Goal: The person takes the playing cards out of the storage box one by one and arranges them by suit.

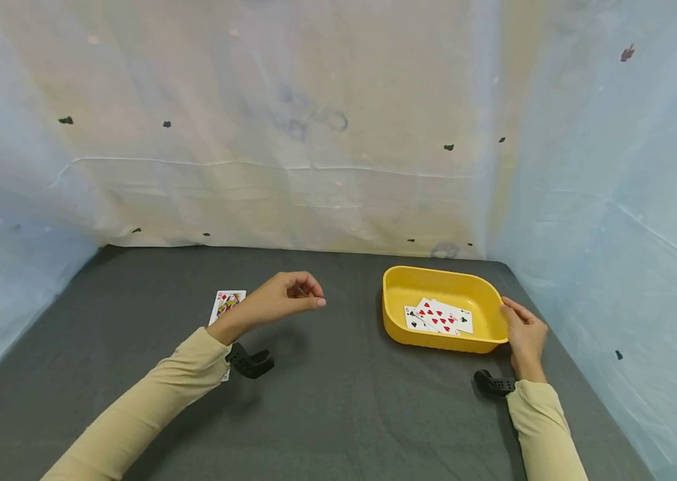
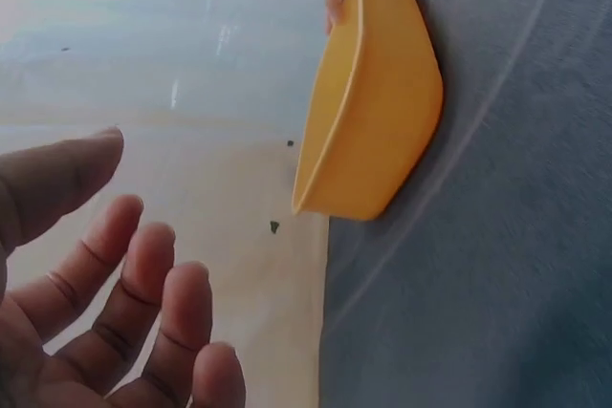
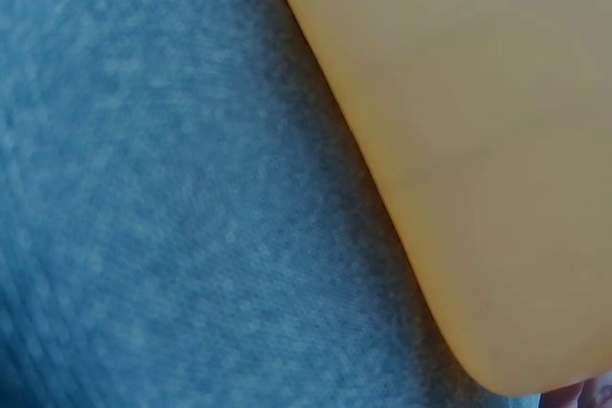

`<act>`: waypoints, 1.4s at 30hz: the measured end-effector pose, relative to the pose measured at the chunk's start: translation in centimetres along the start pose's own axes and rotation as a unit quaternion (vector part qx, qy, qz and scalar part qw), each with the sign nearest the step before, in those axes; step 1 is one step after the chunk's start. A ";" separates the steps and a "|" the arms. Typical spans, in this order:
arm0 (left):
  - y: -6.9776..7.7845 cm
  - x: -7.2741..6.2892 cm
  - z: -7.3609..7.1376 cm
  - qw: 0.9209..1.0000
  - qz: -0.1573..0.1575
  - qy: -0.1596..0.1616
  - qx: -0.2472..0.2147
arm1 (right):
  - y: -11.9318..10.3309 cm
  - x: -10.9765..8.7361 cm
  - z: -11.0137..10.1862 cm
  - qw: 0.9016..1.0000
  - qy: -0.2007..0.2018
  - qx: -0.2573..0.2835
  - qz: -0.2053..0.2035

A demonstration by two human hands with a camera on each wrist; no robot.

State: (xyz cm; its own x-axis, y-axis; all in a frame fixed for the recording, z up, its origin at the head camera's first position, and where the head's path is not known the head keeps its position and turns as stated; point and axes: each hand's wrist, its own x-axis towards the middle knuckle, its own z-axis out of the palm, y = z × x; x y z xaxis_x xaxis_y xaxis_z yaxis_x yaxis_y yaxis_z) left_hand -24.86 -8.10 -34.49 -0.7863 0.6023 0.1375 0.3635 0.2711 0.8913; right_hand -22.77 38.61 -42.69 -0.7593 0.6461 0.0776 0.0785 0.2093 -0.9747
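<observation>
My left hand (image 1: 278, 298) hovers over the middle of the table, its fingers loosely bent and nothing between them; the left wrist view shows a gap between thumb and fingertips (image 2: 151, 247). My right hand (image 1: 527, 339) pinches the right rim of a yellow plastic tray (image 1: 434, 340). Inside lie overlapping playing cards (image 1: 439, 316), a hearts card and black-suited ones. A red-suited face card (image 1: 228, 301) lies on the table behind my left wrist, partly hidden. A white card edge (image 1: 226, 377) peeks out below that wrist. The tray's wall (image 3: 497, 160) fills much of the right wrist view.
Dark grey cloth (image 1: 338, 414) covers the table. Pale plastic sheeting (image 1: 314, 133) hangs behind it and along both sides. Each wrist wears a black camera mount, such as the left mount (image 1: 250, 363).
</observation>
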 end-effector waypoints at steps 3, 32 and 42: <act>0.1 1.3 0.6 1.000 0.012 -0.009 -0.009 | 0.1 0.0 -0.1 1.000 -0.003 -0.009 -0.001; 2.6 11.8 7.6 0.997 0.036 -0.070 0.012 | 0.1 -0.1 -0.4 1.000 0.001 -0.017 -0.003; 2.8 14.6 10.0 0.999 0.022 -0.028 0.001 | 0.2 0.0 -0.1 1.000 0.002 -0.005 -0.004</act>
State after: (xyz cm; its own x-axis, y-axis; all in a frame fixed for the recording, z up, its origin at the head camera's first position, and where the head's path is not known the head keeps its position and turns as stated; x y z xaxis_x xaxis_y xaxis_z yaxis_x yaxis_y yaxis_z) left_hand -30.35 8.97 -34.36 -0.7400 0.6552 0.1519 0.3983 0.2448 0.8840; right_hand -22.72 38.70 -42.84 -0.7577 0.6468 0.0869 0.0786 0.2226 -0.9717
